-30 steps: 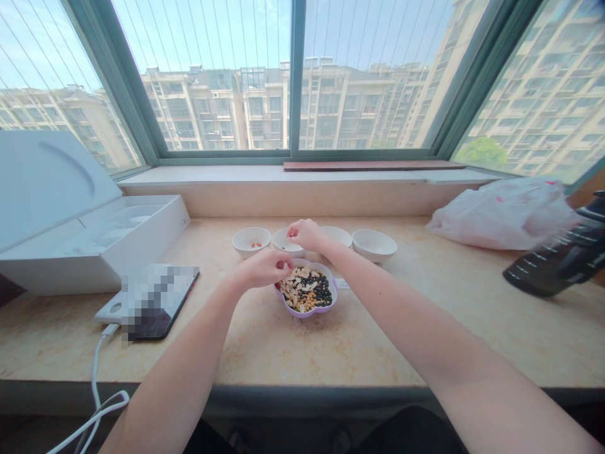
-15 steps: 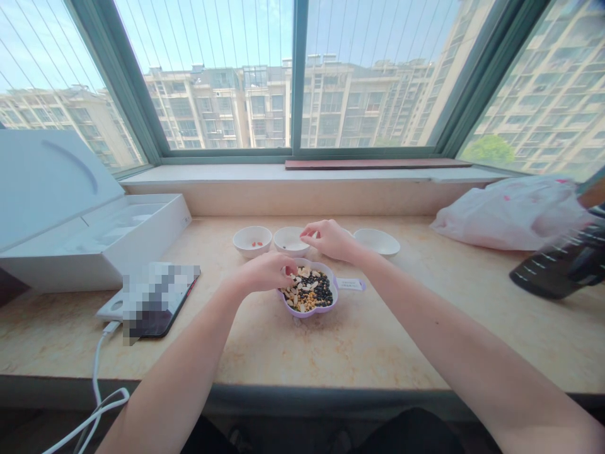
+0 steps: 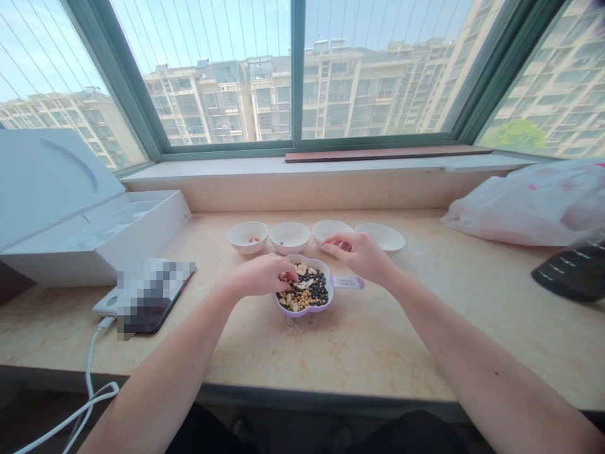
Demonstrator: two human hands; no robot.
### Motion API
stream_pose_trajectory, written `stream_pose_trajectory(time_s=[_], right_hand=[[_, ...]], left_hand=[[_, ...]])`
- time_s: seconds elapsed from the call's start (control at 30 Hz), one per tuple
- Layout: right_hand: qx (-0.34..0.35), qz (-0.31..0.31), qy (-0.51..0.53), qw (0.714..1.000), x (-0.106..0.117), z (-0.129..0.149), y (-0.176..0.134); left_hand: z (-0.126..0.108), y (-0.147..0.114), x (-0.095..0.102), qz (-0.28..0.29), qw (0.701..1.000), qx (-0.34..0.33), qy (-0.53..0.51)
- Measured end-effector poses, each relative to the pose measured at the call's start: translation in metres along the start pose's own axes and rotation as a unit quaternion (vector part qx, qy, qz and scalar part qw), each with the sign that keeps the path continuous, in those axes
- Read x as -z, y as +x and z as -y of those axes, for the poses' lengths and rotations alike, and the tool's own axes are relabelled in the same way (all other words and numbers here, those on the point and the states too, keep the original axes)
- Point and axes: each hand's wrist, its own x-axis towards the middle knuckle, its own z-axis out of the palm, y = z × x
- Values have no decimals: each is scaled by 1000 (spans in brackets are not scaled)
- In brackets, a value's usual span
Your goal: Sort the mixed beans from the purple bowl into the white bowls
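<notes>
Beans and nuts (image 3: 320, 285) lie in a purple dish (image 3: 309, 309) on the counter (image 3: 265, 353), in front of four white bowls (image 3: 290, 238). The left hand (image 3: 268, 275) has its fingers curled into the mix; the right hand (image 3: 367, 255) has thumb and fingers nearly together beside the third bowl (image 3: 332, 229) from the left. Whether either pinches a piece, I cannot tell. A loose pinch could drop a bean; a rough nudge could spill the dish.

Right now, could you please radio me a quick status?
Left hand over purple scalloped bowl of black, yellow and pale pieces. Right hand partly hiding round white bowl, third from left. Anything held: cannot tell.
</notes>
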Motion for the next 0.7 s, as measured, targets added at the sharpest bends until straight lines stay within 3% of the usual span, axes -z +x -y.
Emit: stream_pose_trajectory(time_s=[0.37, 0.57, 0.7], right_hand=[[-2, 45, -27, 999, -6, 12, -3], [-5, 49, -28, 998, -8, 10, -2], [-3, 51, -25, 998, -10, 8, -3]], left_hand=[[1, 1, -4, -2, 998, 62, 21], [3, 2, -4, -62, 998, 21, -7], [6, 4, -3, -133, 983, -7, -130]])
